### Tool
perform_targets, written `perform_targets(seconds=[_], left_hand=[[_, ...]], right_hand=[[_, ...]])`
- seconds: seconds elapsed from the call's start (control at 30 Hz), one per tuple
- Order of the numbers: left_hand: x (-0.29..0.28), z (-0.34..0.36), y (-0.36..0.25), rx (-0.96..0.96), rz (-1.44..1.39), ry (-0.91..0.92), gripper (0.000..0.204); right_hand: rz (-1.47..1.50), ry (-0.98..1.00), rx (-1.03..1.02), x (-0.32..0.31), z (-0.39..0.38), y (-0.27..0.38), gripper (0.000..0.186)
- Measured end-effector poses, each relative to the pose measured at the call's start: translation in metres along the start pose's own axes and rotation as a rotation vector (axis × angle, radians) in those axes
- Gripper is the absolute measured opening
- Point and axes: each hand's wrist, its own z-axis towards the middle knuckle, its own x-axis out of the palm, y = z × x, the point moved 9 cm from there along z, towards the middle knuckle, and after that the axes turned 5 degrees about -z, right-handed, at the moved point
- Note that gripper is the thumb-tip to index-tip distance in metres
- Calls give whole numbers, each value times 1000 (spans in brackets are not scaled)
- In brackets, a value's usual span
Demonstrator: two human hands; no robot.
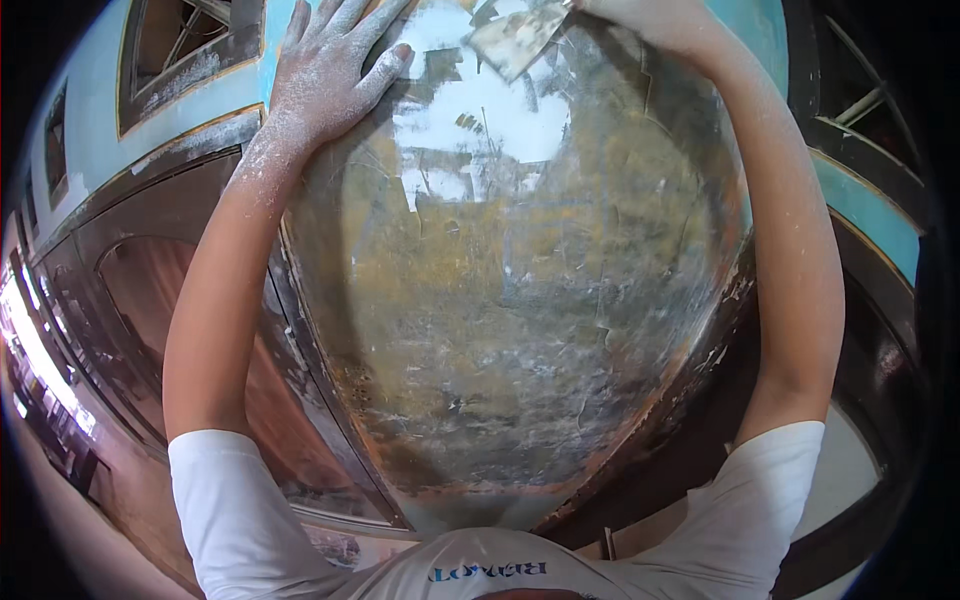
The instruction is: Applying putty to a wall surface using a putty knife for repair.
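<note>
My left hand, coated in white dust, rests with spread fingers against the worn wall, left of a white putty patch. At the top of the view, my right hand grips a putty knife, partly cut off by the upper edge. Its wide, whitish, stained blade lies over the upper right of the patch and seems to touch the wall. Below the patch, the wall surface is patchy brown and grey with scratches and peeling bits.
A dark wooden door with reddish panels stands left of the wall section. Blue painted wall and a dark window frame are on the right. Another framed opening sits at upper left. Bright daylight enters at far left.
</note>
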Motion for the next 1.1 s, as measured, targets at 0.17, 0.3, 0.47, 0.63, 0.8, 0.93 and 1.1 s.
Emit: perform_targets(seconds=[0.17, 0.3, 0.47, 0.63, 0.8, 0.93, 1.1], left_hand=[[3, -2, -2, -16, -28, -7, 69], [-2, -6, 1, -35, 2, 8, 70], [0, -3, -1, -36, -28, 16, 71], [0, -5, 2, -47, -24, 10, 71], [-3, -4, -1, -50, -27, 13, 71], [-1, -4, 1, -47, -31, 8, 71], [-1, -4, 1, -46, -9, 11, 70]], right_hand=[[288, 275, 418, 1, -4, -21, 35], [-23, 244, 231, 1, -2, 25, 35], [29, 242, 298, -17, -3, 12, 35], [42, 390, 248, -12, -7, 21, 34], [74, 407, 195, 6, -22, 40, 33], [17, 319, 259, -13, -16, 11, 32], [-17, 427, 156, -1, -35, 34, 30]])
